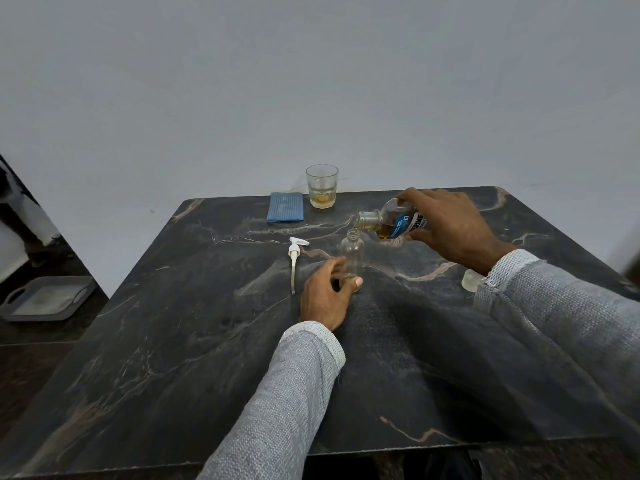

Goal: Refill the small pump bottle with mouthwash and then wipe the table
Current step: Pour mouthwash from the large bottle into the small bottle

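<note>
The small pump bottle (352,252) stands upright on the dark marbled bench (194,341), neck open, and everything here is placed around it. The left hand (327,294) is wrapped round the base of that bottle, thumb on the near side and fingers curled round the far side, pinning it to the bench. Above and just right of its neck, the right hand (446,226) grips the mouthwash bottle (389,222) by its body and has it tipped over nearly flat, open mouth pointing left and down, right over the small bottle's opening. A thin thread of amber liquid runs between the two mouths (only a shallow pool shows at the bottom of the small bottle, partly masked by the thumb). Amber liquid sits in the lower side of the tipped mouthwash bottle, beneath its blue and white label.

Left of the small bottle, apart from it, the white pump head (296,259) lies on its side on the bench, dip tube pointing toward the person. Beyond the bottle, at the bench's far edge by the wall, stands a glass tumbler (321,186) with a little amber liquid in it, and just left of that a folded blue cloth (286,212) lies flat. To the right of the small bottle, close beside the right sleeve (540,306), a translucent cap (471,280) rests on the bench. Far off left, down on the floor, sits a grey tray (48,297).
</note>
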